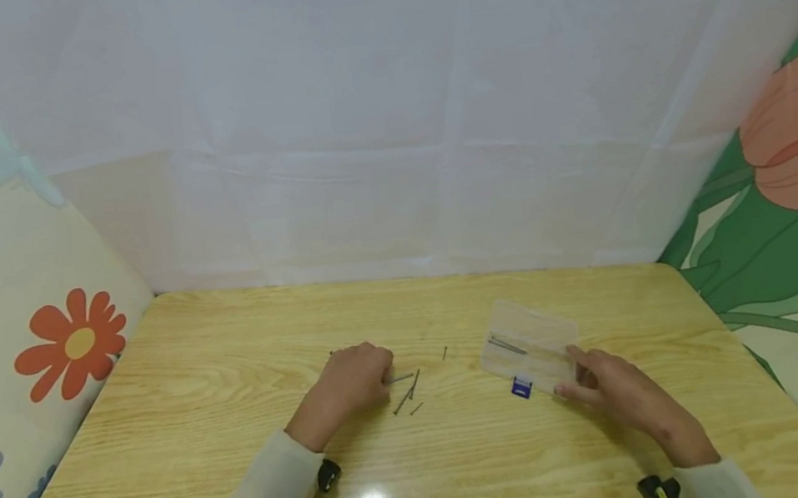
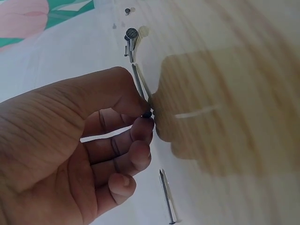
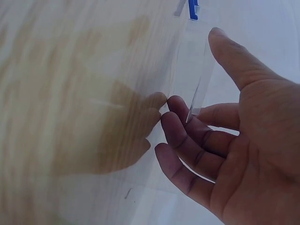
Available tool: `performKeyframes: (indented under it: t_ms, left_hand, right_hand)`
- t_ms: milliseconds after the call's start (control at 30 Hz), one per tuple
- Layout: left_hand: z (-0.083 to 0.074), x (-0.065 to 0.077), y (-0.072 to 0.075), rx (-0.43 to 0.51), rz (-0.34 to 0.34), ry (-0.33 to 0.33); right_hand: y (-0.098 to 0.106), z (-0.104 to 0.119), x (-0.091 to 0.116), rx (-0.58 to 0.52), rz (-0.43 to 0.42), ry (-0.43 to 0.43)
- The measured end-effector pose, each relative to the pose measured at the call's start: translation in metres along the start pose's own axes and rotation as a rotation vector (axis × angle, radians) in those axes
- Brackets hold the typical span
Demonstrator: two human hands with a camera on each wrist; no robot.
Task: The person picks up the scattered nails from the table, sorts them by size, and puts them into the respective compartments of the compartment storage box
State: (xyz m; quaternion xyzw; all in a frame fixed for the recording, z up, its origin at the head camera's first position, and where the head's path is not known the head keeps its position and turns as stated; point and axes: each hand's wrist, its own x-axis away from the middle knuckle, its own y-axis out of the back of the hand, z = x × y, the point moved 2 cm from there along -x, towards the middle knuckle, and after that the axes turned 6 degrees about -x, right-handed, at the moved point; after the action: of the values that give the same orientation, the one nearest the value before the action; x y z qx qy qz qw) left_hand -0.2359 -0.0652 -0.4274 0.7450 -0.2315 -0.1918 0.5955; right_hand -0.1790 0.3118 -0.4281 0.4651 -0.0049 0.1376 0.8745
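Note:
My left hand (image 1: 357, 378) pinches a metal nail (image 2: 138, 84) by its dark head, between thumb and forefinger, low over the table. The nail slants away from the fingertips toward other nails. Just right of that hand, two longer nails (image 1: 405, 395) lie crossed, with a small nail (image 1: 417, 408) beside them. Over to the right is a clear plastic box (image 1: 529, 320) with a blue latch (image 1: 521, 387) at its near side. A few nails (image 1: 507, 344) lie in it. My right hand (image 1: 617, 388) holds the box's right end between thumb and fingers.
One short nail (image 1: 445, 353) lies between the hands and the box. Another nail (image 2: 167, 197) lies on the other side of my left hand. The wood-grain table (image 1: 214, 341) meets a white sheet (image 1: 333, 207) at the back and flower-printed cloths at both sides.

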Motion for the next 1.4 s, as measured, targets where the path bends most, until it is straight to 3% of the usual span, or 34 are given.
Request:
performKeyframes:
  t_ms: [233, 767, 1033, 1400]
  left_hand:
    - [0.000, -0.001, -0.001, -0.016, 0.014, 0.002]
    - [0.002, -0.001, 0.003, -0.028, -0.026, -0.033]
    - [-0.005, -0.007, 0.002, -0.076, -0.032, -0.065]
    - [-0.019, -0.021, 0.005, -0.070, -0.031, -0.108]
  right_hand:
    - [0.000, -0.001, 0.000, 0.000, -0.005, -0.003]
    - [-0.001, -0.001, 0.000, -0.002, -0.009, -0.011]
    - [-0.002, -0.001, 0.000, -0.001, -0.015, -0.001]
    - [-0.001, -0.001, 0.000, 0.007, -0.018, -0.011]
